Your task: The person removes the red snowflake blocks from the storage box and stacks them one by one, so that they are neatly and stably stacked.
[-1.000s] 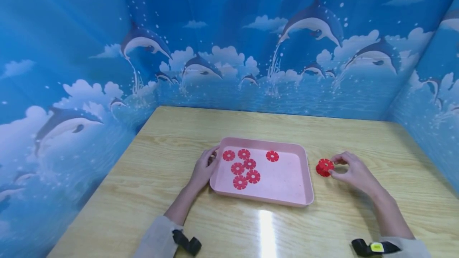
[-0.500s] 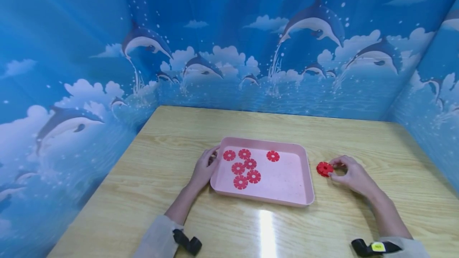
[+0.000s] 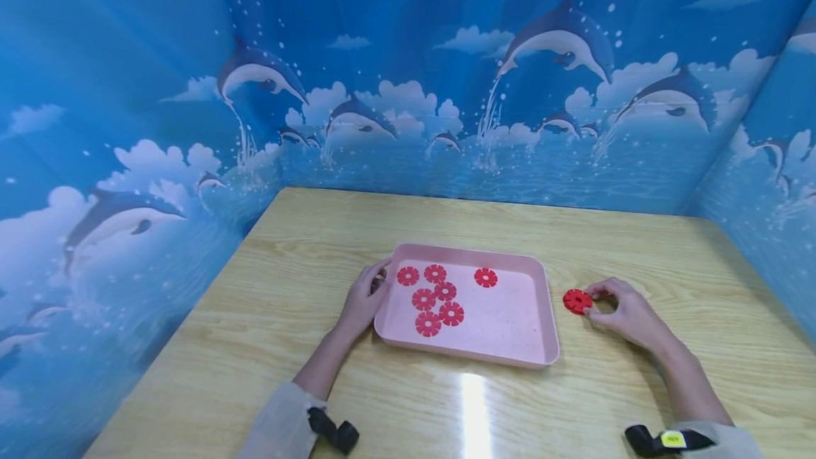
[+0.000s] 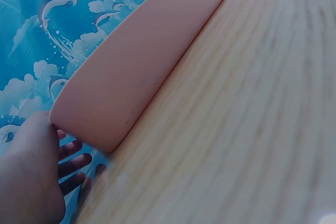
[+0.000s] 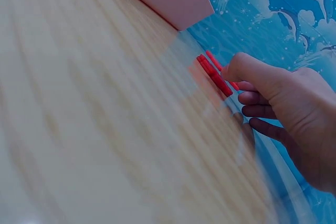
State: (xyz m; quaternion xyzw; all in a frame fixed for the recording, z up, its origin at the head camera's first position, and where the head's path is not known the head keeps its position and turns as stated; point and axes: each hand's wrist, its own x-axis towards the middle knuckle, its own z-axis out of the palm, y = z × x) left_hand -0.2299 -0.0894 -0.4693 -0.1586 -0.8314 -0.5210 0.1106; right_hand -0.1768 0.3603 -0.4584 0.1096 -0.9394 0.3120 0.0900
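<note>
1. Pinched by thumb and fingers of right hand (image 3: 630,314): upper red disc (image 3: 571,297), notched at the rim, just outside the tray's right wall.
2. Directly beneath, by right wrist view: lower red piece (image 5: 214,77), thicker, with a thin gap between; one disc or several, cannot tell.
3. To the robotless side of nothing but wood grain: narrow strip of table (image 3: 357,406) between this pair and pink tray (image 3: 468,355); wider stretch of wood out to the right edge.
4. Inside the tray, low walls, rounded corners: seven red discs lying flat. Six grouped leftward, some touching; lone disc (image 3: 486,278) near the far wall.
5. At the tray's left edge, touching: left hand (image 3: 359,309), fingers bent; gripping the wall or only resting, cannot tell.
6. Beyond the table's far edge: blue curtain (image 3: 395,6) with dolphins and clouds; more of it along left and right.
7. On right cuff: black strap (image 3: 695,439) with yellow label (image 3: 672,439), dark lettering too small to read. On left cuff: another black strap (image 3: 321,425).
</note>
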